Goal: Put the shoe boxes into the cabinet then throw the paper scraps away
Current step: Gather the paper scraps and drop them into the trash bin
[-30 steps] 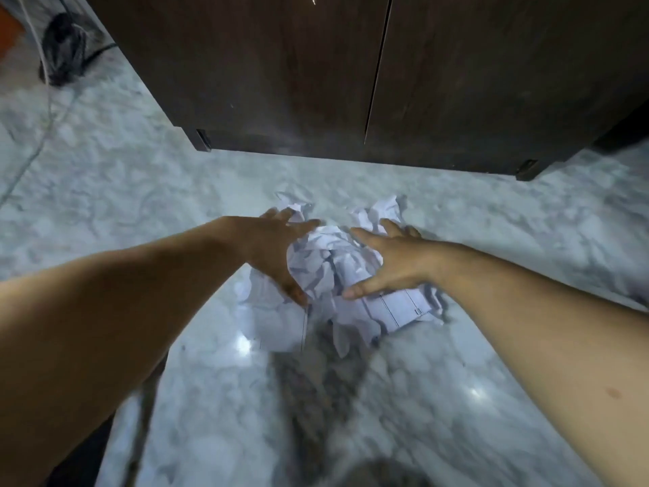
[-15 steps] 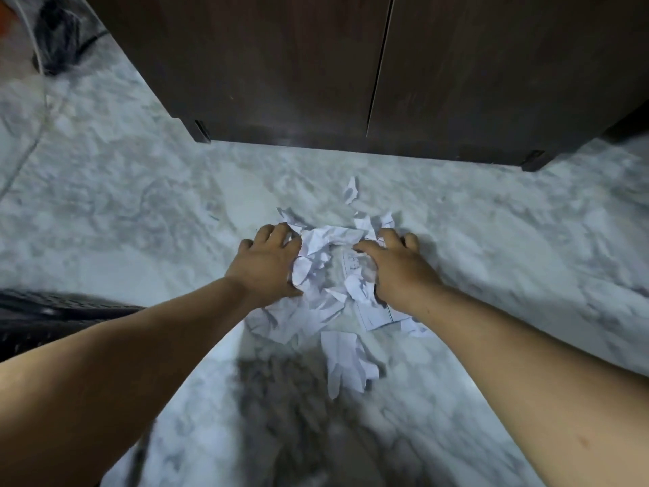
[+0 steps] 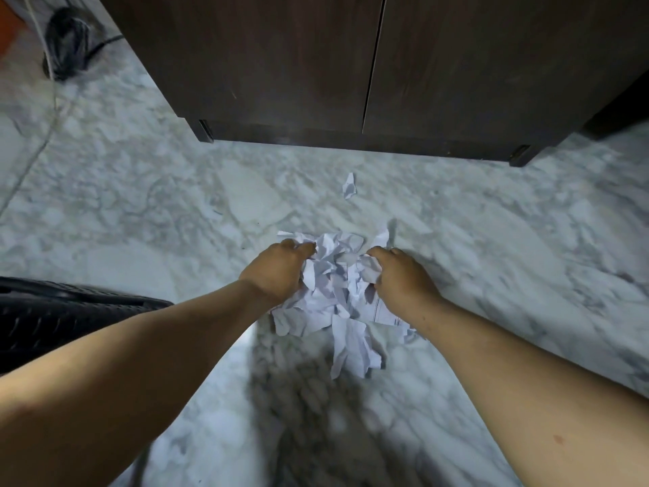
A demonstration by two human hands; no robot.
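Both your hands are bunched into the paper scraps (image 3: 333, 293) on the marble floor (image 3: 140, 205).
Your left hand (image 3: 277, 272) and right hand (image 3: 400, 275) have fingers curled tight on the crumpled pile, one stray scrap (image 3: 348, 186) lies nearer the closed cabinet (image 3: 281, 65), black basket (image 3: 52, 318) at your left.

You are looking down at a grey-white marble floor (image 3: 140, 191). On it lie a heap of crumpled paper scraps (image 3: 333, 297) and one stray scrap (image 3: 348, 186) nearer the dark wooden cabinet (image 3: 351, 72). A black mesh basket (image 3: 52, 318) sits at the left edge, and a dark cable bundle (image 3: 66, 40) lies far left.
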